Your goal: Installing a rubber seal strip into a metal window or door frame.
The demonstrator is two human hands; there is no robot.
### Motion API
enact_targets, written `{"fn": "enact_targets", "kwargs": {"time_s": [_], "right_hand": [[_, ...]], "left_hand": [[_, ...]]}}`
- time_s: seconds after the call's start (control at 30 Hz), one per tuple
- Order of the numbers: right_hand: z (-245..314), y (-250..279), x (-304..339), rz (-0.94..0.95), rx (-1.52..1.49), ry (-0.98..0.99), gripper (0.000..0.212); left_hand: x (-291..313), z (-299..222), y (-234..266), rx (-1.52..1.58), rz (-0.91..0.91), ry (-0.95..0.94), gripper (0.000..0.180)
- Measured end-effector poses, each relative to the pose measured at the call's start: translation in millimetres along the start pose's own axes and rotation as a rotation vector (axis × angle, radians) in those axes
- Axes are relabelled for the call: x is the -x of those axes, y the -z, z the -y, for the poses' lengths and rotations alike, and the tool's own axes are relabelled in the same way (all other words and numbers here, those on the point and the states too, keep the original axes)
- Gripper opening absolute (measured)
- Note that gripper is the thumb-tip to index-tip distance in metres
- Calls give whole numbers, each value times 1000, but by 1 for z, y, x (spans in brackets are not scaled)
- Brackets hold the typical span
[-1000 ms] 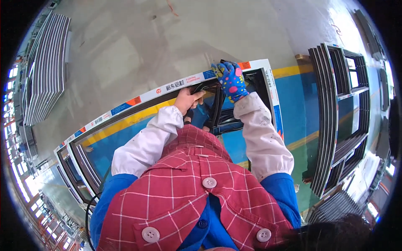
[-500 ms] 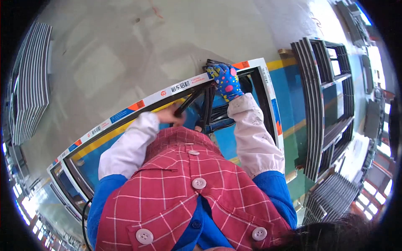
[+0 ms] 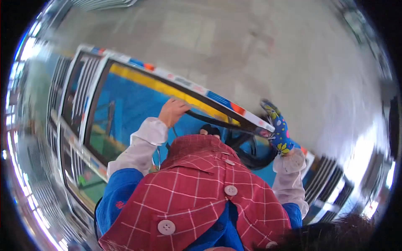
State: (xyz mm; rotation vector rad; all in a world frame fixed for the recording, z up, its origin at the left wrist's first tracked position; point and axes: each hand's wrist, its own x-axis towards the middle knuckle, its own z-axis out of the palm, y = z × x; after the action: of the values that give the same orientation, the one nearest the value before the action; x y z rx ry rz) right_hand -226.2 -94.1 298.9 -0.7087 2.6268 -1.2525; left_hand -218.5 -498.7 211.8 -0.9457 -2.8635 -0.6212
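A long window frame [image 3: 184,82], with white, blue and orange film on its edge, stands in front of me. My bare left hand [image 3: 173,112] is closed on the end of a black rubber strip [image 3: 213,120], inside the frame's opening. From there the strip runs right along the frame, and its slack hangs in loops near my right side. My right hand [image 3: 279,131], in a blue glove with a flower and dot pattern, grips the frame's edge near its right end. Motion blur softens its fingertips, and what its palm covers is hidden.
Through the frame I see a blue floor [image 3: 138,98] with a yellow stripe [image 3: 140,79]. More frames stand at the left [image 3: 75,100] and the lower right [image 3: 328,180]. A grey stack [image 3: 102,3] lies at the far left. My shoes show below the strip.
The view has swung, so the frame now slopes down to the right. My left hand shows more plainly on the strip, which stretches out between the hands. The right hand appears farther right.
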Motion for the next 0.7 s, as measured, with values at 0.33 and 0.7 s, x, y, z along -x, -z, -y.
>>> {"fn": "enact_targets", "kwargs": {"time_s": [0.33,0.7], "right_hand": [[160,-197,-183,1232,-815,-242,40],[250,-275,-217,1424,-312,34,30]], "left_hand": [[-2,-132,93,-226,-487,-163,30],[277,-96,90,-95,-1068,1187,74]]}}
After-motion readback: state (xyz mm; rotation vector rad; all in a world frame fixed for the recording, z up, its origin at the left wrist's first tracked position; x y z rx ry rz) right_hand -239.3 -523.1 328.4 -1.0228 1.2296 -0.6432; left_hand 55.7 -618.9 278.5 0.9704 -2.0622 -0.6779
